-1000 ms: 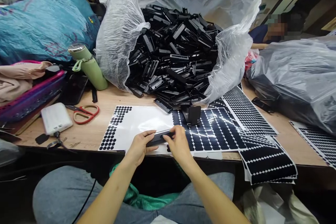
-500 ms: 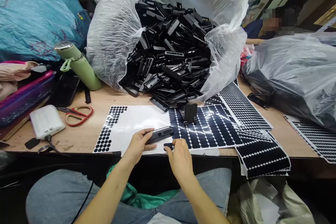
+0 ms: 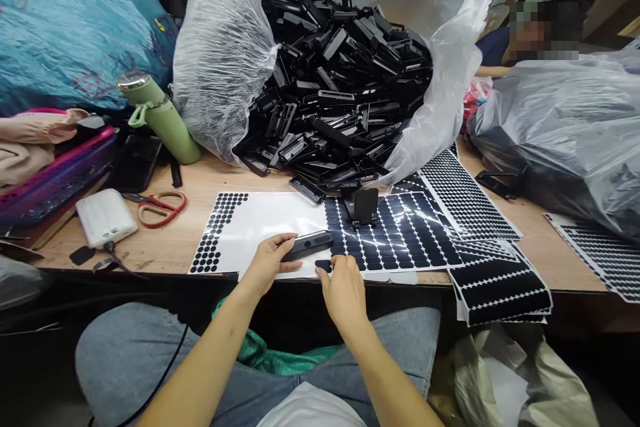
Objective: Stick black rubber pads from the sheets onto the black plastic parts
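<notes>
My left hand [image 3: 270, 260] grips a long black plastic part [image 3: 310, 245] by its left end, holding it tilted above the sticker sheet [image 3: 273, 220]. One round dark spot shows on the part's upper face. Thumb and fingers of my right hand [image 3: 343, 283] pinch a small black oval sticker [image 3: 324, 265], just below the part's right end and apart from it. The sheet under my hands has a bare white middle, black dots at its left and rows of black ovals at its right. A black folding stand [image 3: 364, 205] rests on the ovals.
A clear plastic bag [image 3: 220, 60] spills many black parts [image 3: 345, 93] behind the sheet. More sticker sheets [image 3: 465, 197] overlap at the right, some hanging over the table edge. Scissors [image 3: 163, 208], a white power bank [image 3: 106, 217] and a green bottle [image 3: 165, 123] lie left. A person [image 3: 530, 33] is at far right.
The whole view has shifted slightly, with the table things a little higher and further right. Both hands keep hold of the part and the sticker, in nearly the same pose.
</notes>
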Motion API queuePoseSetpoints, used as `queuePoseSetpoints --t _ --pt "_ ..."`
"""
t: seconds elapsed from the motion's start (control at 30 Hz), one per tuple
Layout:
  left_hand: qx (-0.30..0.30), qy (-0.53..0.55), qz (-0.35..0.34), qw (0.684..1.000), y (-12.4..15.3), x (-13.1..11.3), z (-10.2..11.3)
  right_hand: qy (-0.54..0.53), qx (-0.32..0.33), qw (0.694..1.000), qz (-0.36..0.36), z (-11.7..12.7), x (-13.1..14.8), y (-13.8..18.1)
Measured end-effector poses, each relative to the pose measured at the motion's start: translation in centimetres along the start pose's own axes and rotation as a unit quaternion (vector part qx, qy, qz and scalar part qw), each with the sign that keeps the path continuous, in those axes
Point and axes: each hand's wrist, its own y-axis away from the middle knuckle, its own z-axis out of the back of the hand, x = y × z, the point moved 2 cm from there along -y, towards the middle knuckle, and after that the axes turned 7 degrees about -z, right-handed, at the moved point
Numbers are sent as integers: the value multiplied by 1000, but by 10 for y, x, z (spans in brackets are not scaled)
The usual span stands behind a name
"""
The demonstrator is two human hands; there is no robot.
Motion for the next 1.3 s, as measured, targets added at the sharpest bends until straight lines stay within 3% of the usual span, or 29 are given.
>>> queuePoseSetpoints --t 0.1,0.2,0.37,0.57,1.3 --pt "0 -5 3 1000 0 0 0 -42 22 999 1 1 -2 2" --pt "1 -3 9 1000 0 0 1 -152 61 986 23 6 -6 0" --pt "40 14 23 999 0 -1 4 -317 101 943 -15 16 -21 -32" --pt "60 7 34 998 -1 -2 6 -412 242 874 -92 8 -22 -66" --pt "61 -5 53 997 -2 -2 5 -399 248 879 -80 10 -20 -67"
